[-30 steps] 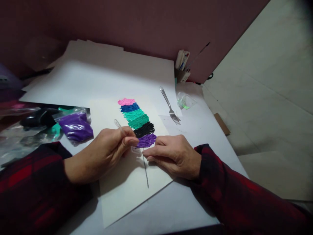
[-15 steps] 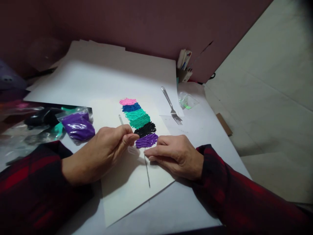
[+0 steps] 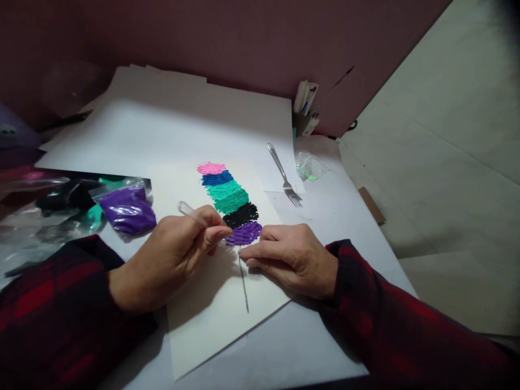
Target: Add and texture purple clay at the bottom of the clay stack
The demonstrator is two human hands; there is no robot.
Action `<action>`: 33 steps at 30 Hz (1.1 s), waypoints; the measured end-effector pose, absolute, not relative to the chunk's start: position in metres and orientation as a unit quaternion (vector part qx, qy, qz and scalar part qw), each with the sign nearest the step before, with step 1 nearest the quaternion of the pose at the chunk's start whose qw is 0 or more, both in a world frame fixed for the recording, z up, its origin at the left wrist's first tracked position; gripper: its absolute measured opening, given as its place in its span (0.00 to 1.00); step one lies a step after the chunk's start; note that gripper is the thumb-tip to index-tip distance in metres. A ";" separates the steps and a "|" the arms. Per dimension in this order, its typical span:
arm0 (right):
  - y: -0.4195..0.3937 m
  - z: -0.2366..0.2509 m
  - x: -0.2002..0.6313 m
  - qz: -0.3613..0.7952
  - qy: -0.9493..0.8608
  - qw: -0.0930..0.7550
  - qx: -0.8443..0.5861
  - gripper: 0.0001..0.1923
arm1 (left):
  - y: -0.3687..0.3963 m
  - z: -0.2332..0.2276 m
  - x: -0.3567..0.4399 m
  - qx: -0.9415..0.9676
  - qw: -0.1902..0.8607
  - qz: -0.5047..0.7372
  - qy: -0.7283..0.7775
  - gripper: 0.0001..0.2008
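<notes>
My left hand is closed around a slim clear plastic stick, its rounded end pointing up and away; its lower tip is by the purple clay. My right hand rests on the cream paper at the right edge of the purple clay band; its thumb and forefinger are close together, and what they may hold is hidden. Above the purple lie strips of black clay, green clay, blue clay and pink clay. A thin dark line runs down the paper below.
A fork lies right of the clay, beside a small clear bag. At left are a bag of purple clay and several other bags. Large white sheets spread behind, against the wall.
The clear stick has tilted in my left hand, its upper end swinging left and toward me, its lower tip now over the purple clay's edge. My right hand has stayed nearly still.
</notes>
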State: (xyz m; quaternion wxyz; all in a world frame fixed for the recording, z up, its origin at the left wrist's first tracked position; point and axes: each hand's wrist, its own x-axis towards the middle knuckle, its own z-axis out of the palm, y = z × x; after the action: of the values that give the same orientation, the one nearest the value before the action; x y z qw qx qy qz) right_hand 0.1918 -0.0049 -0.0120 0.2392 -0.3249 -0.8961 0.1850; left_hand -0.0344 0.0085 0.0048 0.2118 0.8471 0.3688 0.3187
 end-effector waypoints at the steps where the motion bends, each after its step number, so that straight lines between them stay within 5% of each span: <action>1: -0.005 -0.012 0.192 0.185 -0.896 0.239 -0.325 0.11 | 0.009 0.005 -0.034 0.847 0.209 0.319 0.369 0.13; 33: -0.004 -0.013 0.193 0.187 -0.897 0.231 -0.327 0.12 | 0.012 0.008 -0.036 0.897 0.142 0.215 0.358 0.14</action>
State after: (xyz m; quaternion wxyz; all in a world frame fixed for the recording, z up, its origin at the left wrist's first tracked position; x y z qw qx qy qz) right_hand 0.1928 -0.0044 -0.0129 0.2308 -0.3273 -0.8969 0.1873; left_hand -0.0357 0.0115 0.0081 0.1421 0.8974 0.3580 0.2150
